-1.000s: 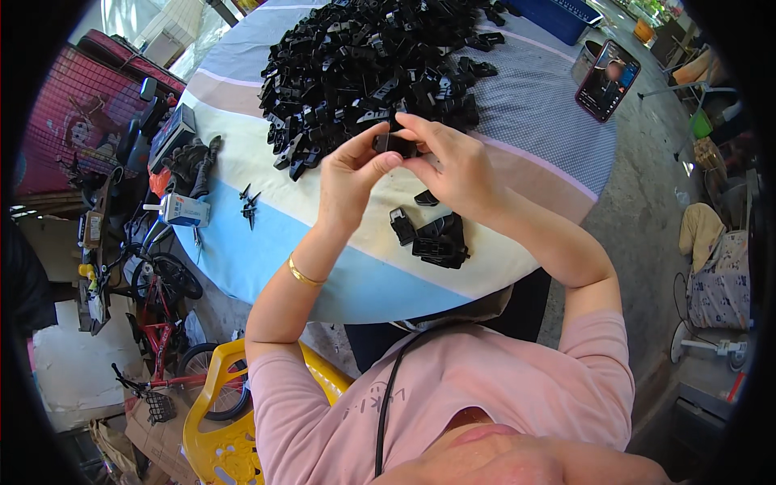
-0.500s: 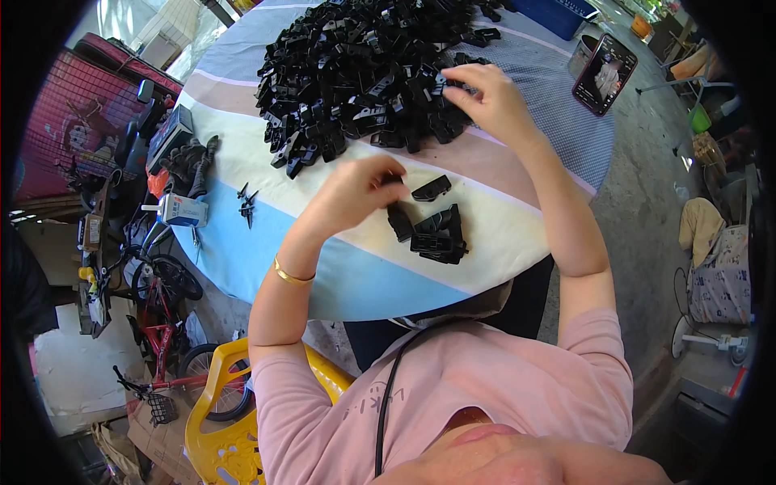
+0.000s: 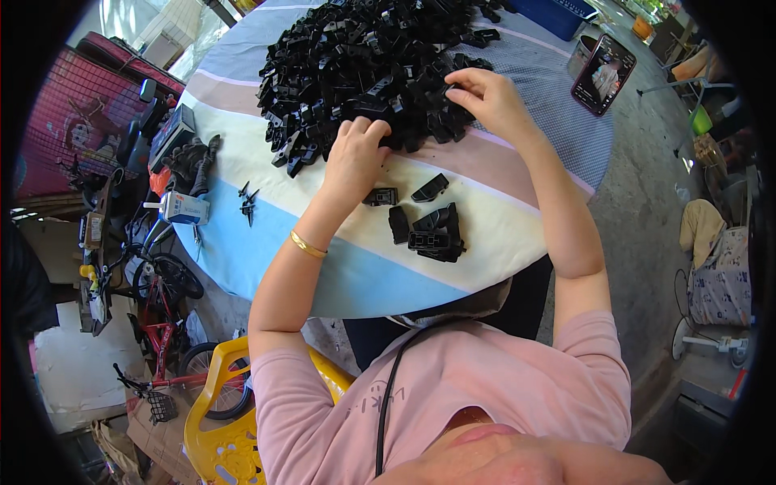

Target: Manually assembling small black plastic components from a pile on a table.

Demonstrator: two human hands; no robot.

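Note:
A large heap of small black plastic parts (image 3: 347,73) covers the far middle of the table. At the heap's near edge, my left hand (image 3: 354,158) reaches in with bent fingers apart, touching the parts. My right hand (image 3: 489,101) is at the heap's right edge, thumb and index finger closed on a black plastic part (image 3: 449,89), mostly hidden by the fingers. Nearer to me lies a small group: a rectangular black part (image 3: 381,196), another black part (image 3: 430,187) to its right, and a cluster of black parts (image 3: 436,234) just below.
Striped cloth covers the round table (image 3: 364,283). On the left lie small dark pieces (image 3: 247,202), a small box (image 3: 184,208) and dark gloves (image 3: 192,166). A phone (image 3: 604,74) leans against a metal can at the right, near a blue basket (image 3: 558,14). A yellow chair (image 3: 218,420) stands lower left.
My left hand has moved away from the small group, up to the heap. A rectangular black part now lies where that hand was. My right hand has barely shifted.

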